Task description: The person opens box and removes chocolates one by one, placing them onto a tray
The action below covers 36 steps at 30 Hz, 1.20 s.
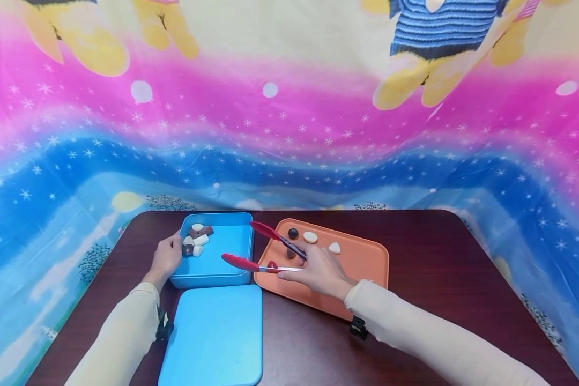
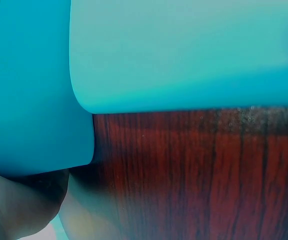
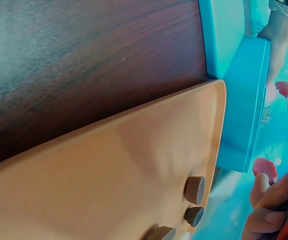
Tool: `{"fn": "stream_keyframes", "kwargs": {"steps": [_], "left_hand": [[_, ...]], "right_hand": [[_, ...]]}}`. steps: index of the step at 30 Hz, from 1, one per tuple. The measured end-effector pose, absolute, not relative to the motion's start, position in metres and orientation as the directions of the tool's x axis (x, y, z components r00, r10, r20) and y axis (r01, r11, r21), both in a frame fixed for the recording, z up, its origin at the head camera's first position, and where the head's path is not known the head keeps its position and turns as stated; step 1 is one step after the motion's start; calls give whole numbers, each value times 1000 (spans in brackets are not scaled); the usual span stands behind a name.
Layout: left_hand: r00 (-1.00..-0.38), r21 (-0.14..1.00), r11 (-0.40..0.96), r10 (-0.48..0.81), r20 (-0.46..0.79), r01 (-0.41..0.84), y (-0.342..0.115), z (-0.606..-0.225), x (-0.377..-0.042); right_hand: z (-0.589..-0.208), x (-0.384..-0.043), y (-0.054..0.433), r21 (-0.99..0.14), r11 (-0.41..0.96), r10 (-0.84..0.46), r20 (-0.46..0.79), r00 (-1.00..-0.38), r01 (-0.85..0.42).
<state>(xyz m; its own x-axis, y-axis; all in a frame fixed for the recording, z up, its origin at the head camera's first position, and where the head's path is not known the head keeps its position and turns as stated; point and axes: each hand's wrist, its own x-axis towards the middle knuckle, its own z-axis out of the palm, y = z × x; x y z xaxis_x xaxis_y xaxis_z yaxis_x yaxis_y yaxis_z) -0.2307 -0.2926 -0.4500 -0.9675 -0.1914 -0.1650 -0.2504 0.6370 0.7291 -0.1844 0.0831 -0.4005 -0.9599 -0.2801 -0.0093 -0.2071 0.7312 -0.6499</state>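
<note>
My right hand [image 1: 320, 271] holds a pair of tongs [image 1: 238, 262] with red tips, over the left end of an orange tray [image 1: 362, 271]. Its two arms stand spread, nothing between the tips, which reach over a blue box [image 1: 227, 279]. Inside that box, along the left, lie several small white and brown chocolate-like pieces [image 1: 201, 239]. At the box's left wall, my left hand [image 1: 166, 260] grips the side. On the tray are a dark round piece [image 1: 292, 233], a white oval piece [image 1: 310, 237], a white triangular piece [image 1: 334, 247] and brown pieces [image 3: 196, 190] near the tongs.
A flat blue lid [image 1: 214, 335] lies in front of the box, close against it. The dark wood table [image 1: 429, 279] extends to the right of the tray. A patterned cloth [image 1: 289, 155] hangs behind and round the sides of the table.
</note>
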Motion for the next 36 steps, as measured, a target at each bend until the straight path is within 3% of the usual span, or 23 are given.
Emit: {"fn": "stream_keyframes", "kwargs": {"steps": [24,36], "left_hand": [[-966,730,635,-202,-159,-252,-292,-448,-232],[-964,723,641,-213,-157,-259,-293,-449,-232]], "right_hand": [[-401,-199,38,-633,723,-357,0,-934,-276],[-396,-202,10,-526,787,-401,-40,-915,-322]]}}
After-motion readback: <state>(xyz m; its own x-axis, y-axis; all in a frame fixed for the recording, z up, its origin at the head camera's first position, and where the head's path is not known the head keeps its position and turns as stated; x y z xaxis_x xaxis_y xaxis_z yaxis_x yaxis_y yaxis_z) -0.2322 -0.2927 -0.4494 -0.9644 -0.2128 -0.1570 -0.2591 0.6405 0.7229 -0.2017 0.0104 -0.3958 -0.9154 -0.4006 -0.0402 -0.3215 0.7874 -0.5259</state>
